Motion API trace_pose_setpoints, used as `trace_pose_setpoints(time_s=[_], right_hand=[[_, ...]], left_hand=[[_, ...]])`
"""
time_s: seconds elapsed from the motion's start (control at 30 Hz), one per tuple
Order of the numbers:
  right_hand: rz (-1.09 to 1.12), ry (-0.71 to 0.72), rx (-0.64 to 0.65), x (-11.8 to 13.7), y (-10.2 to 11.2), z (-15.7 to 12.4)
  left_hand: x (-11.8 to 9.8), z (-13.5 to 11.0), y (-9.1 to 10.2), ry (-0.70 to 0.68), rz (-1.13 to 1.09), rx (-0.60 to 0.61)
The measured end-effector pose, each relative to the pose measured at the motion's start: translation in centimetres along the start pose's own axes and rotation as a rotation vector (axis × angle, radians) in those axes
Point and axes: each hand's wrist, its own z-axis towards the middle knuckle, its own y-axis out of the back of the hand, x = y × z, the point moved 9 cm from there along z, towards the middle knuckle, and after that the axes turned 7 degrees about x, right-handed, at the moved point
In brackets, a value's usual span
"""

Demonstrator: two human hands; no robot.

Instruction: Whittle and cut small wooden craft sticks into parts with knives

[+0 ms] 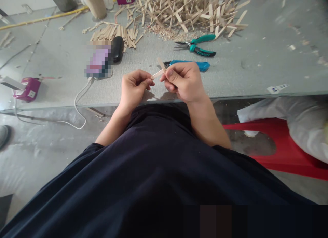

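Observation:
My left hand (134, 89) pinches the lower end of a thin pale wooden strip (157, 74) just above the table's front edge. Between the thumb and fingers of my right hand (187, 82) is a flat wooden craft stick (161, 63), its rounded tip pointing up and to the left. The far end of the thin strip reaches my right fingertips, where it meets the craft stick; whether the two are joined I cannot tell. Behind my right hand lies a blue utility knife (204, 66), partly hidden by it. Green-and-black needle-nose pliers (203, 51) lie farther back.
A large heap of craft sticks (176, 9) covers the back, with shorter pieces (107, 32) and shavings beside it. To the left are a phone (99, 60) on a white cable, a black case (118, 49) and a purple box (27, 89). A red stool (289, 142) stands at right, beside another person's leg.

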Motion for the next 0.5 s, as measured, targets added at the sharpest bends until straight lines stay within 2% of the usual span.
trace_pose_setpoints(time_s=[0.13,0.3,0.5], right_hand=[[0.01,-0.058,0.023,-0.3,-0.1,-0.1],[0.047,-0.145,0.119,-0.2,-1.0,-0.2],[0.028,-0.2,0.165,-0.5,-1.3,-0.4]], left_hand=[[0.0,-0.1,-0.1,0.002,0.028,0.027],[0.1,-0.1,-0.2,0.0,0.054,0.05],[0.0,-0.2,-0.1,-0.027,0.107,0.037]])
